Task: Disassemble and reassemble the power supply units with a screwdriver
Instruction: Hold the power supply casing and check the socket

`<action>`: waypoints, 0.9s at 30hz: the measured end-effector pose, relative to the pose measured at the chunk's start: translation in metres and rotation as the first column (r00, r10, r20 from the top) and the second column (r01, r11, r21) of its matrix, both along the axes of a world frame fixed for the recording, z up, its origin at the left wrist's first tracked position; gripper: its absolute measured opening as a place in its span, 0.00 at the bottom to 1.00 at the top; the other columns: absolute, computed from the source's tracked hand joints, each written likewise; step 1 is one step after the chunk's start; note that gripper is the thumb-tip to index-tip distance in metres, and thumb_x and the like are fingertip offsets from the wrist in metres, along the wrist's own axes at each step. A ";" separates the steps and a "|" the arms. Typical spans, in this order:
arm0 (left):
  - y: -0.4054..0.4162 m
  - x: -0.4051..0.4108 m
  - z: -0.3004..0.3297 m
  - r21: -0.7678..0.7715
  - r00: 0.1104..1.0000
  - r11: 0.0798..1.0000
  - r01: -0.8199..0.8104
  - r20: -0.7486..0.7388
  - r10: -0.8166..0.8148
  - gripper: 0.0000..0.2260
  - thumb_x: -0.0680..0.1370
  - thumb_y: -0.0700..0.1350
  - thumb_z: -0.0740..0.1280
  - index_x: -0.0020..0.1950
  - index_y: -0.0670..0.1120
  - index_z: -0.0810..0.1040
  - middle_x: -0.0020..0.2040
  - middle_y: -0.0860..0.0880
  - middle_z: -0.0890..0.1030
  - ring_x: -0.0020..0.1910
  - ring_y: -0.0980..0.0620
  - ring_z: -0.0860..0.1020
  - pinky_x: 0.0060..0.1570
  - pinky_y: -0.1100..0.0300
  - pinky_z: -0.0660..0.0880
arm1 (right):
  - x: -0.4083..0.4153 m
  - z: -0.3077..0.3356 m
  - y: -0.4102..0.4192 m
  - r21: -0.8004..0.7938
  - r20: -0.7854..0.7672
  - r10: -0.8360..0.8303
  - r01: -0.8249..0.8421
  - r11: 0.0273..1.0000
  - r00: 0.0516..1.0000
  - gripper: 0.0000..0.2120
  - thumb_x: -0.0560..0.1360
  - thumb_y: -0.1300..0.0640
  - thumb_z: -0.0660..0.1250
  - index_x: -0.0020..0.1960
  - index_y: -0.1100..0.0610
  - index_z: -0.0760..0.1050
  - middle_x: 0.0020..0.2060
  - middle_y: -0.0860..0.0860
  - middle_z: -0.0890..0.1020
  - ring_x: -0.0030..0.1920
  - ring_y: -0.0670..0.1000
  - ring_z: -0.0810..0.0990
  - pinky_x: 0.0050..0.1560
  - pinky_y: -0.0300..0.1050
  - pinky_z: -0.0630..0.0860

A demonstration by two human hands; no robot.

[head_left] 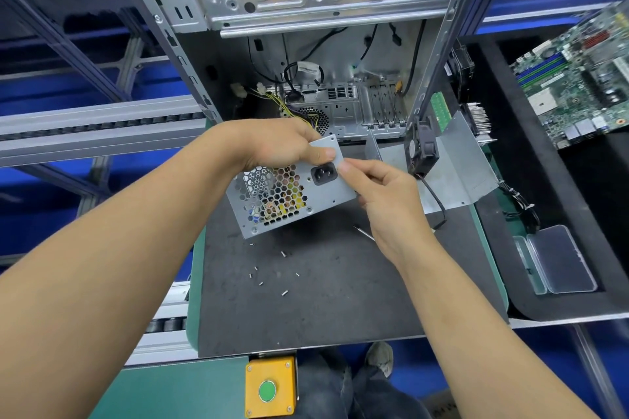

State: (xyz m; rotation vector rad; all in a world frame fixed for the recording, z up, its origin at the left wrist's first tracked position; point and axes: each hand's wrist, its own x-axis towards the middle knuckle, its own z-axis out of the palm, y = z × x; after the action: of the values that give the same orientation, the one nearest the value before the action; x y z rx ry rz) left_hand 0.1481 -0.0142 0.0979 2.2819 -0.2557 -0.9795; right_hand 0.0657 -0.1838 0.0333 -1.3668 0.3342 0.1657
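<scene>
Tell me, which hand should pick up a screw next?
Probably the right hand. It only pinches the power supply at its edge, near the socket. The left hand grips the top and seems to carry it. The loose screws lie on the mat below both hands.

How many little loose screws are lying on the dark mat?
7 that I can make out on the mat, below the power supply: at and. More may hide under the unit or hands.
</scene>
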 end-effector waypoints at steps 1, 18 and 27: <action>0.000 0.000 0.000 -0.014 1.000 1.000 -0.004 -0.005 0.004 0.16 0.82 0.53 0.64 0.54 0.42 0.83 0.50 0.40 0.85 0.44 0.47 0.78 0.54 0.45 0.76 | 0.000 0.000 0.000 0.017 -0.007 -0.001 0.001 1.000 1.000 0.01 0.74 0.55 0.74 0.43 0.50 0.85 0.37 0.43 0.85 0.32 0.37 0.78 0.33 0.27 0.71; 0.009 0.004 -0.006 -0.142 0.990 0.984 -0.112 -0.098 0.099 0.12 0.81 0.52 0.67 0.51 0.45 0.84 0.45 0.45 0.87 0.39 0.51 0.83 0.46 0.53 0.78 | 0.000 0.004 0.005 0.048 -0.023 0.004 -0.003 0.999 1.000 0.04 0.76 0.57 0.72 0.49 0.52 0.84 0.39 0.44 0.86 0.33 0.37 0.78 0.35 0.27 0.71; 0.013 0.004 -0.006 -0.131 0.997 0.989 -0.064 -0.046 0.059 0.17 0.79 0.58 0.67 0.47 0.45 0.85 0.41 0.49 0.86 0.34 0.55 0.79 0.42 0.59 0.73 | -0.027 0.004 -0.035 -0.411 0.166 -0.017 0.084 0.908 0.986 0.08 0.77 0.45 0.66 0.45 0.46 0.82 0.41 0.40 0.85 0.42 0.39 0.81 0.43 0.29 0.73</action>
State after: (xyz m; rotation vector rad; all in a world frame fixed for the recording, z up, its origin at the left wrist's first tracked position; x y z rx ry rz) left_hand 0.1522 -0.0016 0.0915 2.1346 -0.2242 -0.9492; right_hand 0.0385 -0.2192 0.0371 -1.7824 0.2797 -0.0646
